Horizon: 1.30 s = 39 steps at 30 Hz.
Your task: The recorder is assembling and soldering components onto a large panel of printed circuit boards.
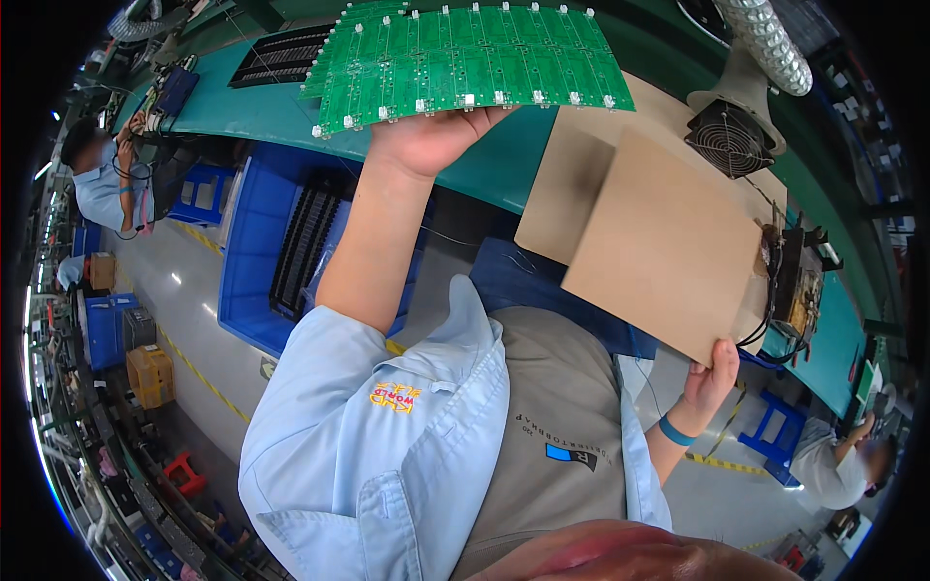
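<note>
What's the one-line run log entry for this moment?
left hand: holding green circuit-board panel at near edge | right hand: holding brown sheet by one corner | nearby: black fan

Two cardboard sheets point(668, 247) point(555, 174) and at least one circuit board point(475, 58) show.

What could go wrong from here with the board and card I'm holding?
The board might tip or slip, since only the left hand visibly supports it, near one long edge.

The card, held near one corner by the right hand, might swing and perhaps snag the cables, which appear close beside it in this view.
</note>
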Available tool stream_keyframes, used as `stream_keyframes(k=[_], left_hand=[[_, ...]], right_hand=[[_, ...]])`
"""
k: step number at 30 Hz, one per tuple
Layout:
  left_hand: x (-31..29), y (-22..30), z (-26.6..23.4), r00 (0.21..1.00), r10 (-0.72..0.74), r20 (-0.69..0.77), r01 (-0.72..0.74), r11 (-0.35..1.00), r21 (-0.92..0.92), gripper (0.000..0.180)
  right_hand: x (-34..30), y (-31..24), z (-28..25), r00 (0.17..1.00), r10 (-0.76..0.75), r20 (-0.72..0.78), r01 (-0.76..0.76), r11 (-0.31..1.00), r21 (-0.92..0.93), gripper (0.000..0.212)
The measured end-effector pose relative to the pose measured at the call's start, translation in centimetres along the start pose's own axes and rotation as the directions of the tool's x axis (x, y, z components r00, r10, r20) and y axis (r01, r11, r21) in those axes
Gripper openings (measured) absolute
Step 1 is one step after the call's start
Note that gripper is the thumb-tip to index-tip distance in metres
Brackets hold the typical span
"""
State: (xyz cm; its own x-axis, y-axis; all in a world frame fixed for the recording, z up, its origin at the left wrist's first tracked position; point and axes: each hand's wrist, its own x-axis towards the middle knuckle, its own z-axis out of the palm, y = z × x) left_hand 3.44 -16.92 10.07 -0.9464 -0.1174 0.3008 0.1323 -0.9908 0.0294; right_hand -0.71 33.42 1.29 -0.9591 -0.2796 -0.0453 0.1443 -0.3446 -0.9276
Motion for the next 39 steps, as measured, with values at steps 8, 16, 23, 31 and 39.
stream_keyframes(k=[8, 16, 23, 31, 39], left_hand=[[-0.4, -1.6, -0.3, 0.995, -0.081, -0.050, 0.078, 0.995, -0.058, 0.066], [-0.8, -3.9, -1.0, 0.982, -0.126, -0.143, 0.119, 0.991, -0.054, 0.060], [-1.5, -9.1, -6.2, 0.967, -0.240, -0.084, 0.191, 0.904, -0.383, 0.058], [-2.1, -14.5, -5.5, 0.906, -0.363, -0.220, 0.299, 0.914, -0.274, 0.044], [-2.6, -15.7, -6.2, 0.878, -0.407, -0.250, 0.310, 0.883, -0.352, 0.044]], right_hand=[[1.7, 1.2, 6.3, 0.974, 0.131, -0.184, -0.162, 0.972, -0.168, 0.019], [1.1, -2.8, 11.7, 0.945, -0.306, -0.113, 0.060, 0.504, -0.862, 0.022], [2.5, -5.2, 16.1, 0.731, -0.556, 0.396, 0.632, 0.331, -0.701, 0.030], [4.3, -3.7, 20.0, 0.539, -0.577, 0.613, 0.799, 0.120, -0.589, 0.026], [4.0, -3.2, 20.3, 0.593, -0.500, 0.631, 0.773, 0.134, -0.621, 0.026]])
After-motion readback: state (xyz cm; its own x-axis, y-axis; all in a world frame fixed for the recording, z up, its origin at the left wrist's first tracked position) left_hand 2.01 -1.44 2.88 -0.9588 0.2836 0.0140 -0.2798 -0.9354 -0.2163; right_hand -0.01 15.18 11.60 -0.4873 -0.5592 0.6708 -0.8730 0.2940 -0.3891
